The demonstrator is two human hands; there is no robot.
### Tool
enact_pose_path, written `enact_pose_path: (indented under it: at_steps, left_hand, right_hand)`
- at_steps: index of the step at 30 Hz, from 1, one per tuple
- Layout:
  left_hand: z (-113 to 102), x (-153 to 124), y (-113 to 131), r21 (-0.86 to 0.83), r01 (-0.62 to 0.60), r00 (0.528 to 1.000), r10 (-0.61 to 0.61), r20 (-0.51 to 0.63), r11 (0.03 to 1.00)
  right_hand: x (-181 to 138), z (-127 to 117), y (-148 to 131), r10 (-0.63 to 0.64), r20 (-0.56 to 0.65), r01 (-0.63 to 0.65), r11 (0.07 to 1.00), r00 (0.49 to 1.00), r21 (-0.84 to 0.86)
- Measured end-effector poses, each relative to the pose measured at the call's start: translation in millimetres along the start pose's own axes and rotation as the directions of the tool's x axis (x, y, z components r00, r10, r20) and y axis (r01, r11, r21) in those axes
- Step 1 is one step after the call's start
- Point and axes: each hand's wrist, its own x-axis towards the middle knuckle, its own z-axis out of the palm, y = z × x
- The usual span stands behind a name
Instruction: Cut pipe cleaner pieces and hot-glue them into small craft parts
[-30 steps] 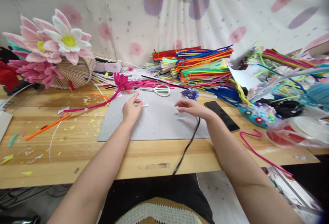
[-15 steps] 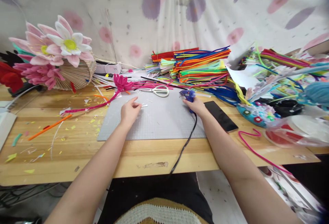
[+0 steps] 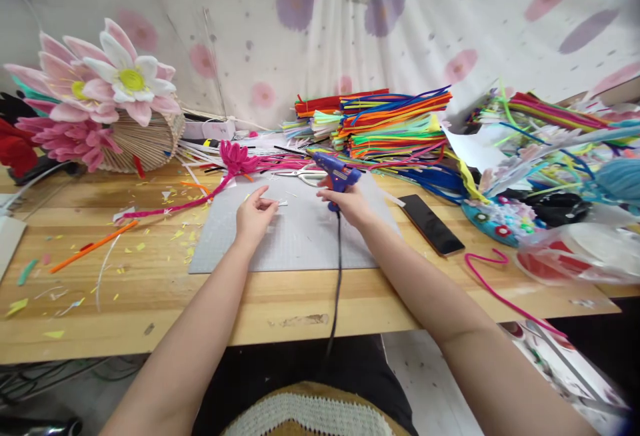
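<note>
My right hand (image 3: 353,204) grips a blue hot glue gun (image 3: 337,173) by its handle, nozzle tilted up and to the left. A black cord (image 3: 338,276) hangs from the gun over the table's front edge. Above the left part of the grey cutting mat (image 3: 300,249), my left hand (image 3: 254,216) pinches a small thin white piece (image 3: 283,203) between thumb and fingers; its exact kind is too small to make out. White-handled scissors (image 3: 305,175) lie at the back of the mat, partly behind the glue gun. A magenta pipe-cleaner flower (image 3: 236,159) on a long stem lies left of them.
Bundles of coloured pipe cleaners (image 3: 390,126) are stacked at the back. A black phone (image 3: 431,224) lies right of the mat. Fuzzy pink and white flowers (image 3: 125,79) stand at the left in a woven basket (image 3: 145,146). Yellow scraps (image 3: 140,247) litter the left side.
My right hand has lifted the glue gun and brought it leftward, toward my left hand, its nozzle now pointing up-left. The left hand has stayed nearly still with the white piece.
</note>
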Motion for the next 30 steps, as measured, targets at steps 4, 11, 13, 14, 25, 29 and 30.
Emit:
enact_pose_path:
  at_steps: [4, 11, 13, 14, 25, 29, 30]
  left_hand:
    - [4.8, -4.1, 5.5, -0.012, 0.029, 0.998, -0.028, 0.048, 1.0]
    - [6.0, -5.1, 6.5, -0.006, 0.012, 0.998, -0.011, 0.055, 1.0]
    - [6.5, -5.4, 7.1, -0.008, 0.017, 0.998, -0.016, 0.065, 1.0]
    - [6.6, -5.6, 7.4, -0.007, 0.024, 0.998, -0.023, 0.066, 1.0]
    - [5.0, -5.4, 7.8, 0.005, 0.035, 0.998, -0.035, 0.046, 0.999]
    - [5.4, -5.6, 8.1, -0.022, 0.056, 0.997, -0.055, 0.061, 0.998]
    - [5.5, -5.9, 8.6, -0.032, 0.062, 0.996, -0.059, 0.068, 0.998]
  right_hand:
    - [9.0, 45.9, 5.4, 0.04, 0.037, -0.043, 0.996, 0.999, 0.081]
    - [19.7, 72.5, 11.9, 0.111, 0.068, -0.113, 0.993, 0.992, 0.028]
    - [20.9, 71.8, 10.7, 0.107, 0.03, -0.107, 0.994, 0.994, 0.005]
    - [21.5, 70.9, 10.3, 0.102, 0.009, -0.102, 0.995, 0.995, -0.005]
    - [24.1, 70.4, 18.6, 0.077, 0.086, -0.078, 0.997, 0.993, 0.008]
    - [25.6, 70.4, 19.9, 0.067, 0.065, -0.064, 0.997, 0.996, -0.039]
    - [25.9, 69.7, 20.0, 0.061, 0.07, -0.058, 0.997, 0.996, -0.045]
